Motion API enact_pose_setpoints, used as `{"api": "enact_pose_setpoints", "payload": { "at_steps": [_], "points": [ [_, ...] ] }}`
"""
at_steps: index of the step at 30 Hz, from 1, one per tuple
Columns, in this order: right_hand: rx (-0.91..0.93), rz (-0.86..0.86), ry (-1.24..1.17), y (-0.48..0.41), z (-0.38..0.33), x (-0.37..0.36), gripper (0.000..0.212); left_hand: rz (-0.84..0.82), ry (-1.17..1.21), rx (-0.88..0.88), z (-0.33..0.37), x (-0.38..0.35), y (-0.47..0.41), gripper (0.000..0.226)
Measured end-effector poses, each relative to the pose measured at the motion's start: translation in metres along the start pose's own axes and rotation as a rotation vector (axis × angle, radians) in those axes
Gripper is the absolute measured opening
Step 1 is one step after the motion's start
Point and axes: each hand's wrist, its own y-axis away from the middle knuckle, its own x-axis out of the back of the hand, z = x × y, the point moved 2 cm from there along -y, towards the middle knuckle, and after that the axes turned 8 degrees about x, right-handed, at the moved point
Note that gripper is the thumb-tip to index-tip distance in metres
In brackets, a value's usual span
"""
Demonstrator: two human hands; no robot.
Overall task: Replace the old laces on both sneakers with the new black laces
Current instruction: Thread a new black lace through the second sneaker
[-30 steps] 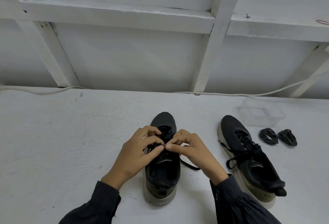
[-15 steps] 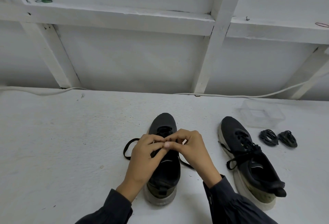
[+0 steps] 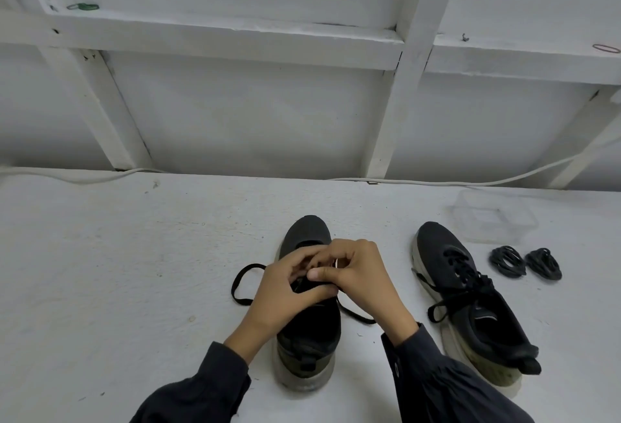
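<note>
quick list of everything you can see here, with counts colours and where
table: 1, white, lower view
middle sneaker: 1, black, table centre, under the hands
loose lace: 1, black, trailing either side of it
right sneaker: 1, black, laced, right of the first
coiled laces: 2, black, right of that sneaker
clear box: 1, transparent, behind the coils
cable: 2 stretches, white, table's back edge
green band: 1, green, ledge upper left
red band: 1, red, ledge upper right
left hand: 1, dark sleeve, pinching the lace
right hand: 1, dark sleeve, pinching the lace
</note>
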Motion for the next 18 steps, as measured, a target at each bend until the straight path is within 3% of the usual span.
{"api": "enact_pose_setpoints", "payload": {
  "at_steps": [5,9,15,18],
  "points": [
    [0.019,-0.026,-0.086,-0.006,-0.009,0.008,0.022,0.091,-0.133,-0.032,0.0,-0.009,-0.002,0.03],
    [0.088,0.016,-0.254,-0.025,-0.033,0.022,0.013,0.073,-0.175,-0.002,0.003,-0.009,-0.003,0.027],
    [0.241,0.157,-0.4,-0.082,-0.08,0.046,0.018,0.065,-0.114,0.014,0.002,-0.007,0.001,0.028],
    [0.223,0.311,-0.496,-0.116,-0.081,0.055,0.016,0.049,-0.103,0.036,0.003,-0.006,0.0,0.026]
  ]
}}
